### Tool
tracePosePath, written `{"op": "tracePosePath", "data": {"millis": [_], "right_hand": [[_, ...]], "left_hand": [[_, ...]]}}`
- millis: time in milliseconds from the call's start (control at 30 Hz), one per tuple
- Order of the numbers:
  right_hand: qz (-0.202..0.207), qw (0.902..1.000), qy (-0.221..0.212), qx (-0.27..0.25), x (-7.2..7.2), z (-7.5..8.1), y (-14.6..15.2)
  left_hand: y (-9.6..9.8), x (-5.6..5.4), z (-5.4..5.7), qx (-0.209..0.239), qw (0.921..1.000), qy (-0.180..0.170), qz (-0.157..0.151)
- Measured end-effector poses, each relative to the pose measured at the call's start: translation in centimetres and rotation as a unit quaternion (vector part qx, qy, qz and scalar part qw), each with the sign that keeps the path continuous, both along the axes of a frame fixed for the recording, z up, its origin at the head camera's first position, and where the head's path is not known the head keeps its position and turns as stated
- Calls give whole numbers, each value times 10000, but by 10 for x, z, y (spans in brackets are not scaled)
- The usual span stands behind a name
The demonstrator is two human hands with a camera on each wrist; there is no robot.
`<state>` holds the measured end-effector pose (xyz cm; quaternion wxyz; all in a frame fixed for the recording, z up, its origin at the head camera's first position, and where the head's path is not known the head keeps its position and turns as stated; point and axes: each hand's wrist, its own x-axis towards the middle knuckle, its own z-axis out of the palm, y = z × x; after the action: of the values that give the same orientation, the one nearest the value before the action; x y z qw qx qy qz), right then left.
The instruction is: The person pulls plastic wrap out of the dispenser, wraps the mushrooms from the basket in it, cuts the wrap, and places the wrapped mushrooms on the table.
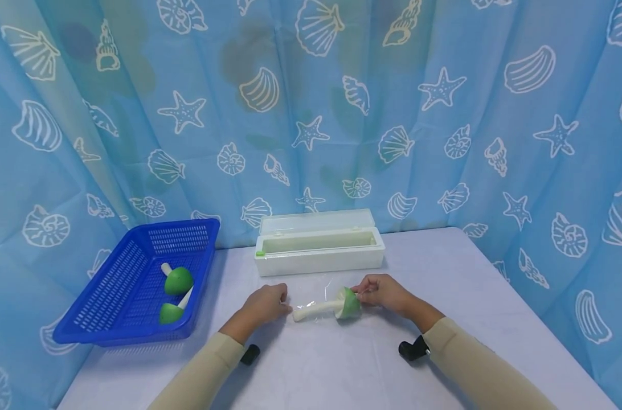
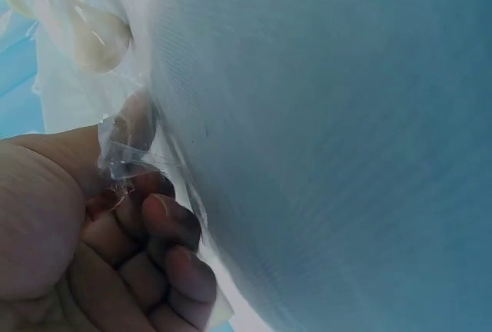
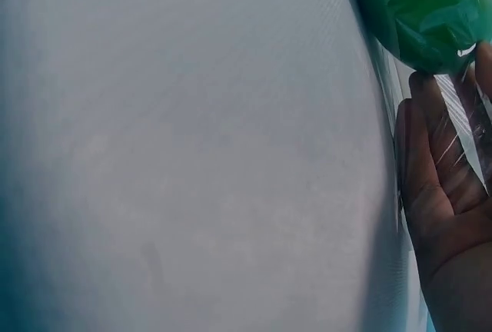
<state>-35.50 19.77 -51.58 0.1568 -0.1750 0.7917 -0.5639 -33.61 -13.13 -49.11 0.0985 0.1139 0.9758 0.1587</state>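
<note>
On the white tabletop lies a model mushroom (image 1: 321, 309) with a green cap and a long white stem, wrapped in clear cling film (image 1: 313, 293). By the stem's end, my left hand (image 1: 267, 303) pinches a bunched edge of the film; the left wrist view shows the crumpled film (image 2: 127, 159) between thumb and curled fingers. My right hand (image 1: 383, 293) is at the cap, its thumb and fingers holding film there. In the right wrist view, film stretches across those fingers (image 3: 430, 140) beside the green cap (image 3: 423, 17).
Behind the hands stands a long white dispenser box (image 1: 318, 262) with its lid raised. A blue plastic basket (image 1: 205, 273) at the left holds two more green-capped mushrooms (image 1: 179, 281). A blue shell-print curtain (image 1: 311, 171) hangs behind the table.
</note>
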Motion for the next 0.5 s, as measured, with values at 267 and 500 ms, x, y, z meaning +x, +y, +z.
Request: {"op": "tracePosePath", "data": {"millis": [267, 500], "right_hand": [[33, 9999, 59, 95, 0, 1, 0], [181, 9995, -238, -81, 0, -5, 10]], "left_hand": [[3, 5, 3, -345, 9780, 1168, -1694], [2, 8, 3, -558, 9771, 840, -1875]]}}
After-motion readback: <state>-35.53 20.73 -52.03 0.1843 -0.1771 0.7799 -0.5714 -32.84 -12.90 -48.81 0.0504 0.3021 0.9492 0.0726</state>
